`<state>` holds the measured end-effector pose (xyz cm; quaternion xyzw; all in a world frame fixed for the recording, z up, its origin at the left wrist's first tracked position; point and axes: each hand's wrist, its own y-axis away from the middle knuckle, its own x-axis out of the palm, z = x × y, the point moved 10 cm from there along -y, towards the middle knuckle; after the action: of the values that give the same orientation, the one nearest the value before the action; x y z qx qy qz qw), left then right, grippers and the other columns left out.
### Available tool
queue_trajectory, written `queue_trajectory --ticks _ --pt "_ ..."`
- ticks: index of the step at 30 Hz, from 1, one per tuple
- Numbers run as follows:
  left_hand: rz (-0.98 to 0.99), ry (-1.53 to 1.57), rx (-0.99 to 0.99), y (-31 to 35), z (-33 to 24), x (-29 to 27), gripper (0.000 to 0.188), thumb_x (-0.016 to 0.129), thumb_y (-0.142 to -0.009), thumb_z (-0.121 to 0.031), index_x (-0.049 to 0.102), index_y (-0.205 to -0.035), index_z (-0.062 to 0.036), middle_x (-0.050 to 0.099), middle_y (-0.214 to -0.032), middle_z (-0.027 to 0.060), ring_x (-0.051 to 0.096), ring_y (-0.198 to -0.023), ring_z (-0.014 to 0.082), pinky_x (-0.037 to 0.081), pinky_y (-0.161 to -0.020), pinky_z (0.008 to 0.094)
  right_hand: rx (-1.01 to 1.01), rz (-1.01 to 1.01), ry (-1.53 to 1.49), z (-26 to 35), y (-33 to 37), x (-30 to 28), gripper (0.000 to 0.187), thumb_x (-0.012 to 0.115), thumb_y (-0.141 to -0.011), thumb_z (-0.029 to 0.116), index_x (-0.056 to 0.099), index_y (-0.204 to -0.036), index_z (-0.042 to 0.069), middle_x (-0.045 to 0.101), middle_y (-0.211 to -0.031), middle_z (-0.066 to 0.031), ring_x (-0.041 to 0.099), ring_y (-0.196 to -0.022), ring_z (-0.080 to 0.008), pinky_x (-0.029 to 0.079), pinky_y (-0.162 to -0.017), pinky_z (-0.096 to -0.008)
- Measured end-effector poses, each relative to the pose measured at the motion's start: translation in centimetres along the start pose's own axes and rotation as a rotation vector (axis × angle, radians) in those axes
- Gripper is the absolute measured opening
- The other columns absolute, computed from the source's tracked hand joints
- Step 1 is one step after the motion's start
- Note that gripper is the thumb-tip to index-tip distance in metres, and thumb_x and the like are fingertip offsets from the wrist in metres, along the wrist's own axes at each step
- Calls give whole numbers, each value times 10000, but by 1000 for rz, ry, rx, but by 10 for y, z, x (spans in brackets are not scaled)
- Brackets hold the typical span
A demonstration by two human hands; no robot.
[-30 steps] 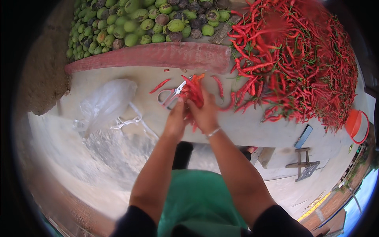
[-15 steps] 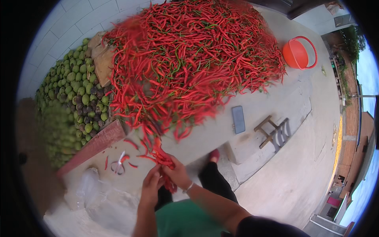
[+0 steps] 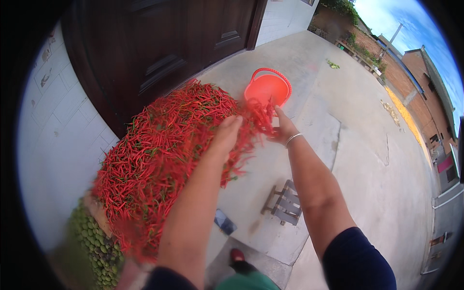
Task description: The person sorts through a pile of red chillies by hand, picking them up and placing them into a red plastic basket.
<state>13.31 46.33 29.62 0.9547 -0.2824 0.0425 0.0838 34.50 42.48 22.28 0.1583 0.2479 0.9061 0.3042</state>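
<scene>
Both my arms stretch forward over the chili pile. A loose bunch of red chili peppers [image 3: 261, 116], smeared by motion, is in the air between my hands, in front of a red bucket [image 3: 267, 88]. My right hand [image 3: 284, 128] is open, fingers apart, right beside the bunch; whether any pepper still touches it is unclear. To the left, my left hand [image 3: 227, 134] is open and holds nothing I can see, its fingers partly blurred. Below and left of it spreads a big heap of red chilies [image 3: 140, 164] with green stems.
Green round fruits [image 3: 96, 246] are piled at the lower left. A phone [image 3: 224, 222] and a small wooden stool [image 3: 286, 203] are on the concrete floor. A dark door [image 3: 164, 48] stands behind the heap. Yellow material [image 3: 403, 111] lies along the far right wall.
My hands have gone from close to my body, gripping a bunch of chilies, to outstretched near the bucket and parted, with the chilies loose in the air. The view has swung right and forward.
</scene>
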Motion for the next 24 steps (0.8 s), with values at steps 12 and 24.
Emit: queue_trajectory --ticks 12,24 --pt "-380 243 -869 392 424 -165 321 574 -845 -235 535 -1123 -82 590 -1024 52 560 -973 188 422 -828 353 369 54 256 -456 126 -56 226 554 -850 201 557 -1035 70 600 -881 -33 601 -745 -158 464 -611 -262" --pt "-1144 -655 -832 799 521 -505 261 625 -761 -164 592 -990 -45 637 -831 69 603 -716 172 482 -662 297 -151 939 1162 -721 356 247 244 563 -788 216 604 -965 52 654 -871 -122 635 -776 -258 490 -716 -322"
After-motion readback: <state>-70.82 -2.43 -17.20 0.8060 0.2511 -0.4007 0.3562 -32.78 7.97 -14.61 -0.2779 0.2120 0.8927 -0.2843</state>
